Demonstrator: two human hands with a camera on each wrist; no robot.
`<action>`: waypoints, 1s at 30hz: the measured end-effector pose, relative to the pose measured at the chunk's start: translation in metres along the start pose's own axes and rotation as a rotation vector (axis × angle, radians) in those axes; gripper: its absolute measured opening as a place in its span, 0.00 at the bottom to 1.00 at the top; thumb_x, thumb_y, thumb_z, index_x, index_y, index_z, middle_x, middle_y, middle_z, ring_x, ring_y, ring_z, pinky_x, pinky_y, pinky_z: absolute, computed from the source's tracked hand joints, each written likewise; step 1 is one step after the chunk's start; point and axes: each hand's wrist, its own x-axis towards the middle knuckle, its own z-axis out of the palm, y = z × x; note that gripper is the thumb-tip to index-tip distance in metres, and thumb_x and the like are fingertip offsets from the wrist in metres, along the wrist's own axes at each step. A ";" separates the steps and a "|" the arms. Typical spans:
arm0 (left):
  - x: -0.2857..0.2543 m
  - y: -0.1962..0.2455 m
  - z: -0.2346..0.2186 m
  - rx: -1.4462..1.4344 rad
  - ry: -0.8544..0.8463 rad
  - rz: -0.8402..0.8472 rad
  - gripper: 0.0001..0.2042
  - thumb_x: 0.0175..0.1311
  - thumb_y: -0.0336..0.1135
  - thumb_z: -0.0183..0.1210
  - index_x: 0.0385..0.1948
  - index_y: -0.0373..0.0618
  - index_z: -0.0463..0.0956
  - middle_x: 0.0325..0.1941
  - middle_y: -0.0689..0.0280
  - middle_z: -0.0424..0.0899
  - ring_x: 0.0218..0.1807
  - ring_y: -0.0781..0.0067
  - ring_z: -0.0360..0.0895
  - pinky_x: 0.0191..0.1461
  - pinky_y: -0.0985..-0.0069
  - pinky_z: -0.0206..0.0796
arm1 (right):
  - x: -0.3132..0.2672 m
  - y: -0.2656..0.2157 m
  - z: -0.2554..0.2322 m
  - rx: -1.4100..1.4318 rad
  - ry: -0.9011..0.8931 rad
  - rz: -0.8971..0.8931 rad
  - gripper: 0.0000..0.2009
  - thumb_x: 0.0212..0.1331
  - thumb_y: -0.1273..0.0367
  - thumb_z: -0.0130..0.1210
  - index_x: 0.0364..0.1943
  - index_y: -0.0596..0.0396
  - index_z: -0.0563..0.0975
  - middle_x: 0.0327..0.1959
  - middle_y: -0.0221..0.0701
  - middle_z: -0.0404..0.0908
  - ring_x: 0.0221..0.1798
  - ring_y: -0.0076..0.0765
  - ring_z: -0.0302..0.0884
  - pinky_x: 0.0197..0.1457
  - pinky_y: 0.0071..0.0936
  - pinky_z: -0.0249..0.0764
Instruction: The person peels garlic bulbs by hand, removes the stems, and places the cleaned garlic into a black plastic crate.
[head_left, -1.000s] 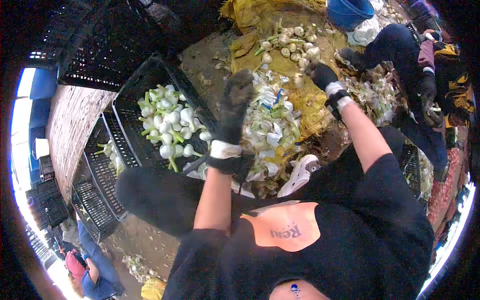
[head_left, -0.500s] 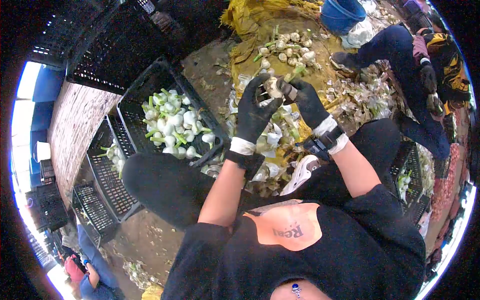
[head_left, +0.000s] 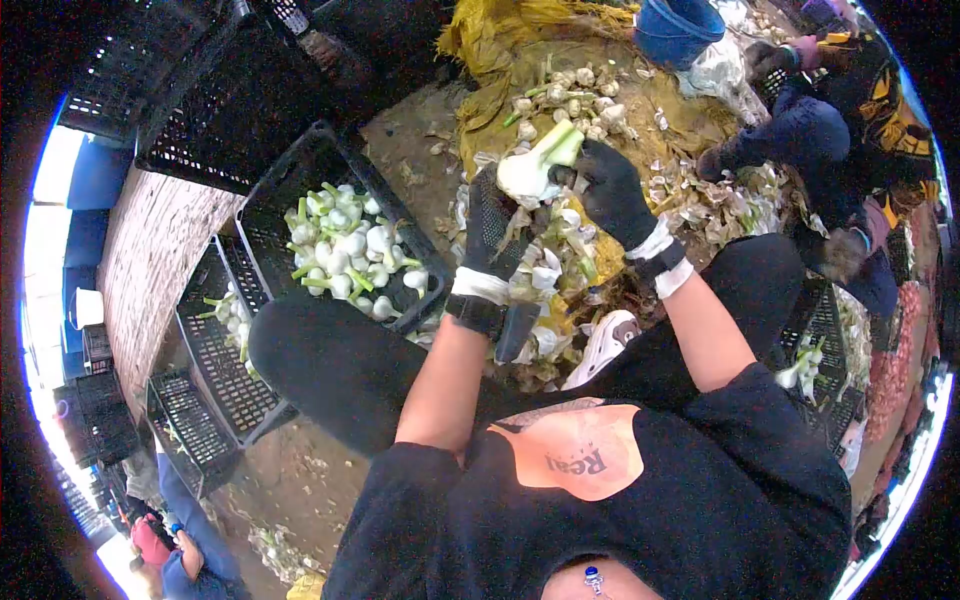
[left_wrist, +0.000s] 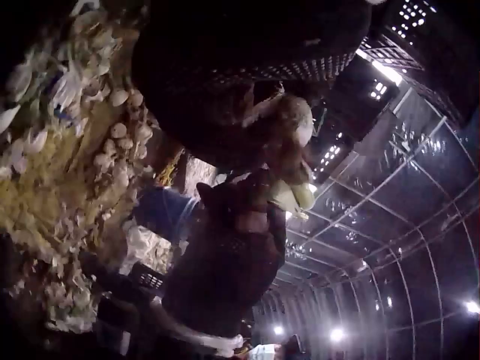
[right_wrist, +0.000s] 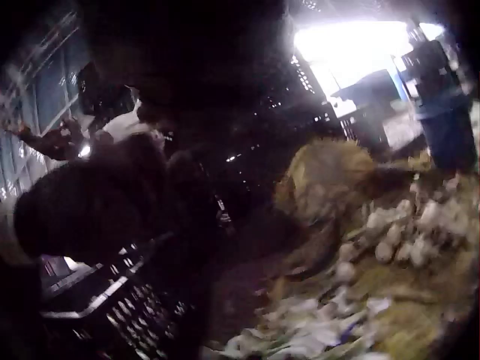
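Note:
A large white garlic bulb (head_left: 522,178) with a thick pale-green stem (head_left: 560,145) is held between both black-gloved hands. My left hand (head_left: 492,225) grips the bulb from its left and below. On the other side, my right hand (head_left: 612,195) pinches it near the base of the stem. The left wrist view shows the bulb (left_wrist: 300,120) at the left fingers, the stem pointing toward the right hand (left_wrist: 225,262). In the dim right wrist view, the bulb (right_wrist: 127,126) is partly covered by the left glove (right_wrist: 97,195).
Beyond the hands, unpeeled garlic (head_left: 580,100) lies on a yellow sack (head_left: 490,70) near a blue bucket (head_left: 680,32). A black crate (head_left: 330,150) at left contains clean bulbs (head_left: 345,245). Loose skins (head_left: 540,335) cover the ground before me. Another person (head_left: 800,130) sits at right.
The right hand came from the garlic pile to meet the left. A dirty bulb between them half a second ago now shows clean and white, stem up to the right.

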 end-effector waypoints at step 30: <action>0.005 -0.046 -0.001 0.187 0.148 0.367 0.14 0.63 0.34 0.58 0.48 0.42 0.73 0.47 0.60 0.79 0.48 0.68 0.78 0.53 0.72 0.70 | -0.003 0.010 0.002 -0.099 -0.292 0.382 0.16 0.52 0.63 0.63 0.41 0.59 0.79 0.35 0.38 0.82 0.37 0.44 0.79 0.46 0.31 0.73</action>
